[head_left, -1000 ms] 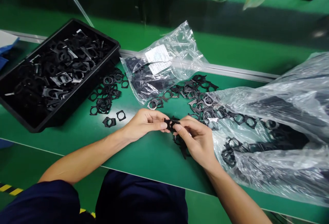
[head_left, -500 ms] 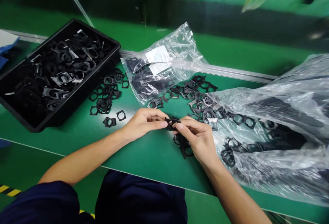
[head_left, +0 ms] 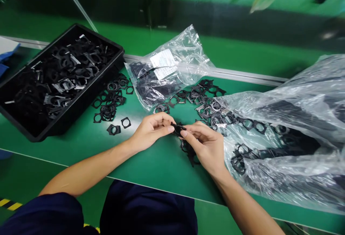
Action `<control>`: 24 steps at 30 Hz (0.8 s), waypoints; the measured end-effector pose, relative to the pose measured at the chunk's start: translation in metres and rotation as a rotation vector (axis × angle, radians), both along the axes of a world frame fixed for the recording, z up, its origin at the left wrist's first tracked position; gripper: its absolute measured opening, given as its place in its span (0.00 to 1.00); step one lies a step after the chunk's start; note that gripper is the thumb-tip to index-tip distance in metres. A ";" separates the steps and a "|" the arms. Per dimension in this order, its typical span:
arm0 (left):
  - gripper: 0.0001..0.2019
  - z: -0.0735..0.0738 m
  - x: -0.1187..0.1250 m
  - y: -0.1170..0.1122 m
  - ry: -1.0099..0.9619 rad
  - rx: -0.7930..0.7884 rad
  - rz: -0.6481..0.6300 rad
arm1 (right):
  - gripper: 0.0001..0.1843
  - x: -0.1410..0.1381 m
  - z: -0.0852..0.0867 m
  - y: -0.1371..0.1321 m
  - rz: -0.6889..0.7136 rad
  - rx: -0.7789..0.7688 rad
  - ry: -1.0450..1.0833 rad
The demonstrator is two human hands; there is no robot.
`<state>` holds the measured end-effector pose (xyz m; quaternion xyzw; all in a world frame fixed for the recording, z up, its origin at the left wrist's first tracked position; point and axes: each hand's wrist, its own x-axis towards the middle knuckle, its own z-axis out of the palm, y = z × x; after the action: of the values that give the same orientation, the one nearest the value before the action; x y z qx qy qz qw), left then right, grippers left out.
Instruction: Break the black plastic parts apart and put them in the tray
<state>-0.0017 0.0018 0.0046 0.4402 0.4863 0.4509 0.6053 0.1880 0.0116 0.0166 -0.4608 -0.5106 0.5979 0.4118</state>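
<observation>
Spanning the view, the green surface (head_left: 151, 170) carries a large clear bag (head_left: 285, 109) at 3 o'clock, a black bin (head_left: 72, 111) at 10 o'clock and a smaller labelled bag (head_left: 169, 75) at 12 o'clock. At the clock's centre, the left grip (head_left: 152, 129) and right grip (head_left: 207, 145) both pinch a black part (head_left: 178, 129); good handling presumably calls for light, opposed pressure, sparing slender edges from flexing. The part appears dark, thin and slightly tilted, its outline partly hidden; whether single or stacked cannot be told.

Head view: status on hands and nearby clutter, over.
Left hand and right hand pinching at least one black part together. Loose black frames partly hidden behind right hand. Big plastic bag off to the right.
</observation>
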 end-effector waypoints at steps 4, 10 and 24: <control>0.05 -0.001 -0.001 -0.004 0.176 0.245 0.044 | 0.06 0.000 -0.001 0.001 0.042 0.067 -0.025; 0.05 -0.003 -0.005 -0.004 0.419 0.667 0.053 | 0.02 0.000 0.000 -0.001 0.026 0.212 -0.069; 0.08 -0.008 -0.005 -0.002 0.440 0.648 0.019 | 0.09 -0.001 -0.001 -0.003 0.043 0.191 0.023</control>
<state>-0.0069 -0.0006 -0.0038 0.6903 0.4410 0.4815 0.3118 0.1871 0.0089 0.0160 -0.4015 -0.5703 0.5602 0.4469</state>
